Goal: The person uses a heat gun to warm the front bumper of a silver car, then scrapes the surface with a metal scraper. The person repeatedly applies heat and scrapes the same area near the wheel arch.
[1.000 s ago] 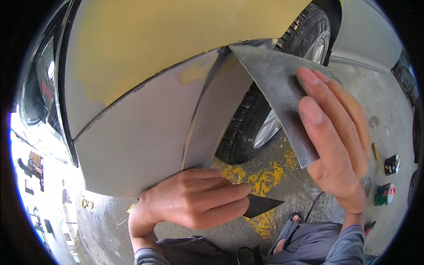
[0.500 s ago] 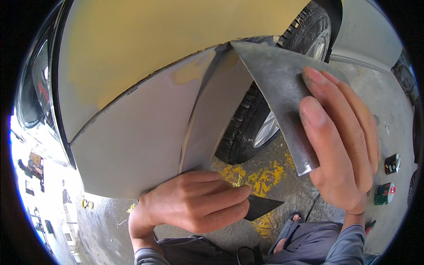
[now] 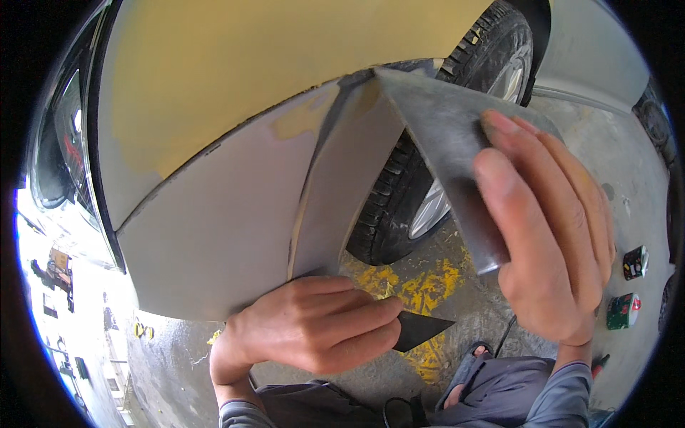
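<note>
My right hand [image 3: 546,228] grips a grey metal putty spreader [image 3: 446,118], fingers pressed along its face and the thumb hidden behind. The spreader's pointed corner touches or nearly touches the seam where the grey bumper [image 3: 228,207] meets the yellow-patched fender [image 3: 250,71], at the top of the wheel arch. A yellowish filler patch [image 3: 303,120] shows on the bumper beside that corner. Lower down, my left hand [image 3: 321,324] is closed at the bumper's bottom edge. From its fingers juts a dark flat spreader [image 3: 422,331], mostly covered by the hand.
Behind the spreader stands a car wheel [image 3: 389,207] with a black tyre. Yellow paint marks [image 3: 435,285] cover part of the concrete floor. Two small cans, one dark [image 3: 634,263] and one green [image 3: 623,311], stand at right. A headlight [image 3: 71,143] is at far left.
My right hand and the metal spreader have shifted slightly left and up, the spreader's upper corner staying by the seam. My left hand has hardly moved.
</note>
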